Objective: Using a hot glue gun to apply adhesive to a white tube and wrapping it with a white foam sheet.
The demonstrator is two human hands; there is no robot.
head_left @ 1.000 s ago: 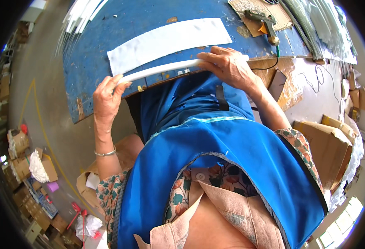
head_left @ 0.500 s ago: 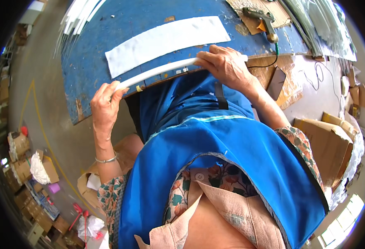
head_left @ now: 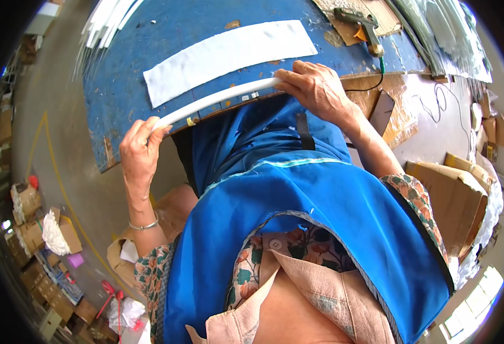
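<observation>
A long white tube (head_left: 217, 98) lies along the near edge of a worn blue table (head_left: 166, 34). My left hand (head_left: 140, 152) grips the tube's left end, past the table's corner. My right hand (head_left: 315, 89) is closed over its right end, fingers pressing on top. Just beyond the tube, a flat white strip of sheet material (head_left: 229, 57) lies on the table, parallel to it. I wear a blue apron (head_left: 298, 195) below the table edge.
A glue gun (head_left: 361, 23) rests on cardboard at the table's far right, its cord hanging off the edge. Clear plastic strips lie at the right rim. Open cardboard boxes (head_left: 452, 195) stand right, boxes and bags on the floor at left.
Both hands and the tube have kept nearly the same place; my left hand has slid slightly down and tightened round the tube's end.
</observation>
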